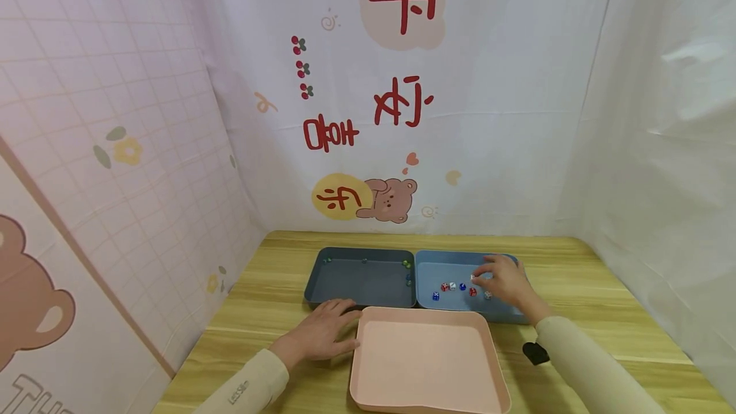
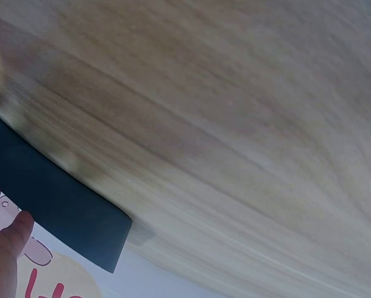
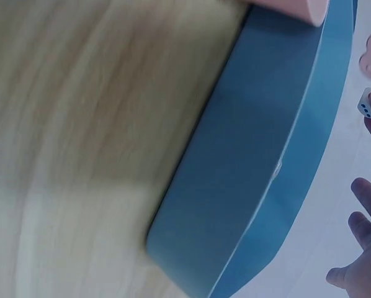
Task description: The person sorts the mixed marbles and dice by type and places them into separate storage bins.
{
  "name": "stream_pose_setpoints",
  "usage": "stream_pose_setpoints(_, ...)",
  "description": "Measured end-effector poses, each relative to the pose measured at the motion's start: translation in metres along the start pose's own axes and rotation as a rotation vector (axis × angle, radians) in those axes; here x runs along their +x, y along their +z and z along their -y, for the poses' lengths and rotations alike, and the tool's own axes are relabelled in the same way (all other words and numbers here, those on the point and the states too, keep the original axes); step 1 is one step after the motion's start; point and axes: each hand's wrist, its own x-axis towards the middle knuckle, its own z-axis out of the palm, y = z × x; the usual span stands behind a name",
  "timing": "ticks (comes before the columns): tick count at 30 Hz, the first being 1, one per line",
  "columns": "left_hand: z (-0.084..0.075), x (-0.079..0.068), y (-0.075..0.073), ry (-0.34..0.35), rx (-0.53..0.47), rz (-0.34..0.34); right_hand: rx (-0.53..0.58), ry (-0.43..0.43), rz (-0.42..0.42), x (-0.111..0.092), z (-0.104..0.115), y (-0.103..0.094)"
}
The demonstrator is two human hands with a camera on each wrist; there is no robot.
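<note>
My right hand point(image 1: 505, 281) is over the blue tray point(image 1: 425, 267), pinching a white die point(image 3: 365, 103) between thumb and finger. Its other fingers are spread in the right wrist view. Below it in the tray lie several dice, among them a blue die point(image 1: 436, 296), a red die point(image 1: 473, 292) and a white die point(image 1: 452, 286). My left hand point(image 1: 322, 332) has its fingers extended at the left edge of the pink tray point(image 1: 425, 363), near the front of the dark grey tray point(image 1: 359, 283). Nothing is held in it. The left wrist view shows only part of that hand.
Small green, glassy pieces point(image 1: 406, 264) lie along the dark tray's edges. The two rear trays stand side by side, with the pink one in front of them. A black object point(image 1: 536, 353) is beside my right sleeve on the wooden table point(image 1: 247, 324). Printed cloth hangs behind.
</note>
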Motion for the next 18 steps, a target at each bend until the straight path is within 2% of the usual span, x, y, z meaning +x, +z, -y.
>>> stream_pose_setpoints(8,0.000,-0.001,0.000,-0.009,0.002,0.007,-0.082,0.084,0.003,0.001,-0.017,0.002)
stream_pose_setpoints(18,0.002,-0.001,0.003,-0.006,0.008,0.001,-0.097,0.107,-0.019,0.001,-0.021,0.005)
